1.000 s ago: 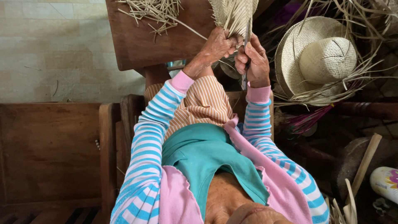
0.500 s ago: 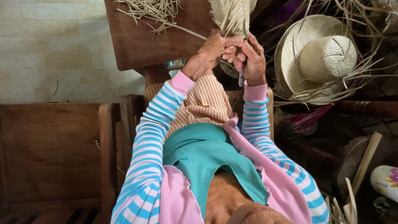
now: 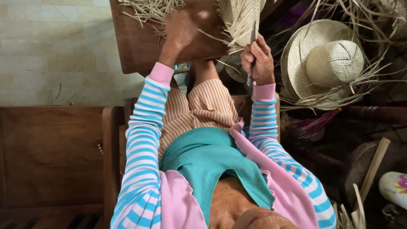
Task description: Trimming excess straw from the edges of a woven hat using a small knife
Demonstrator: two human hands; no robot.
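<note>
1. Wooden counter fills the top left, dark brown, seen from above. A person sits just below it; the orange striped lap and striped sleeves take up the centre.
2. Finished straw hat lies to the right, brim down, ringed by loose straw strands. Well apart from both hands.
3. Half-woven straw piece sits at the top centre, at the counter's right edge, with loose ends hanging down toward the right hand.
4. Straw offcuts lie piled on the counter's top edge, just beside the left hand.
5. Left hand is raised over the counter near the offcuts, motion-blurred. Cannot tell whether its grip is apart or closed, or if it holds anything.
6. Right hand is directly under the woven piece, fingers curled together, grip clamped on a thin dark blade-like tool.
7. The tool runs upright through the fist. Its tip reaches into the hanging straw ends; its lower end shows below the hand.
</note>
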